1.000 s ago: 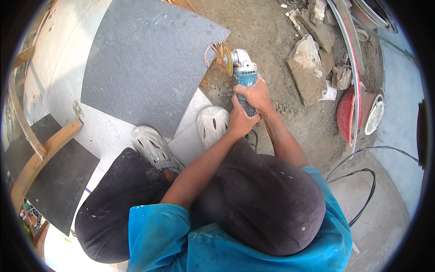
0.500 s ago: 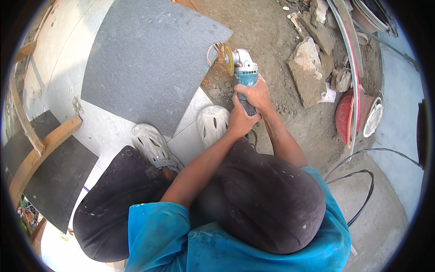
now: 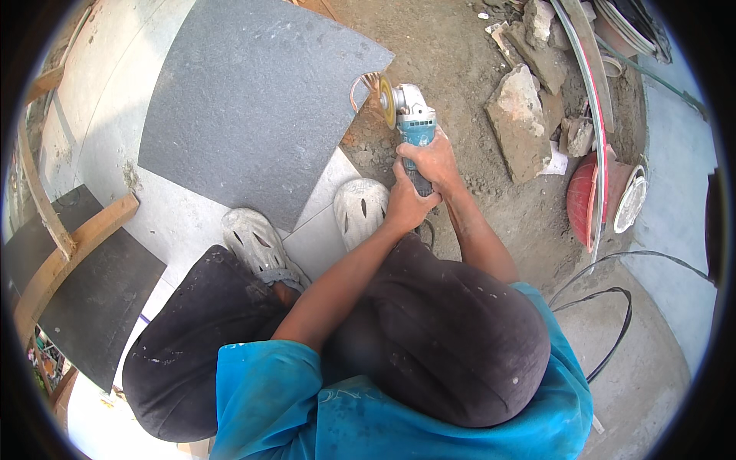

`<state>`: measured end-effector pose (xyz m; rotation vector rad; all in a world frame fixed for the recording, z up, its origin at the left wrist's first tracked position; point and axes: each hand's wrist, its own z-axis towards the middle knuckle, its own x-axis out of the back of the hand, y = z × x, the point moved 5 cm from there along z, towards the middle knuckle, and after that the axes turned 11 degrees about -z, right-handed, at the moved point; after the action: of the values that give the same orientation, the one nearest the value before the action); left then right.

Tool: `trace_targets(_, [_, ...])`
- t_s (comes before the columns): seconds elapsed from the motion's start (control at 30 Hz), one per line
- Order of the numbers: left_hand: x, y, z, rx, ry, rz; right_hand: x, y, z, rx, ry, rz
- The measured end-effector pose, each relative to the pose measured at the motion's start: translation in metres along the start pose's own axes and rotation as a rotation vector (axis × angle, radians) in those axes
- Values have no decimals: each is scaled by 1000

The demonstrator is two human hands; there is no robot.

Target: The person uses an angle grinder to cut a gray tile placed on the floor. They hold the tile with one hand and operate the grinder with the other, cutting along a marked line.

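Both of my hands are wrapped round an angle grinder (image 3: pixel 418 130) with a teal body, a grey metal head and a yellowish disc. My right hand (image 3: pixel 435 157) grips the body just behind the head. Lower on the dark rear handle, my left hand (image 3: pixel 410 201) is closed. The disc stands on edge beside the right side of a large dark grey tile (image 3: pixel 261 107), near a curved notch in that edge. Copper-coloured strands (image 3: pixel 371 81) show at the notch. Whether the disc touches the tile I cannot tell.
My white clogs (image 3: pixel 253 238) stand close to the tile's near edge. Broken stone slabs (image 3: pixel 517 123), a red bowl (image 3: pixel 584 199) and a long metal strip (image 3: pixel 598 115) lie to the right. A black cable (image 3: pixel 625 326) loops at lower right. Wooden bars (image 3: pixel 69 261) cross another dark tile (image 3: pixel 92 307) at left.
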<state>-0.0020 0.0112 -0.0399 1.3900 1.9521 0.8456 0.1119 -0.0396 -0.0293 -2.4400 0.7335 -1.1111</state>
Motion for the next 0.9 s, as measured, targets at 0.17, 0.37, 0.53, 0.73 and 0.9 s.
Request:
trace_targets(0.17, [0, 0, 0, 30, -6, 16, 1, 0, 1, -9, -11, -26])
trace_targets(0.37, [0, -3, 0, 19, 1, 28, 0, 1, 2, -13, -2, -84])
trace_targets(0.53, [0, -6, 1, 19, -5, 10, -3, 2, 2, 1, -16, -21])
trace_targets(0.73, [0, -7, 2, -13, 2, 1, -1, -3, -1, -11, -3, -32])
trace_targets(0.9, [-2, -8, 3, 13, -9, 28, 0, 1, 0, -7, 27, -41])
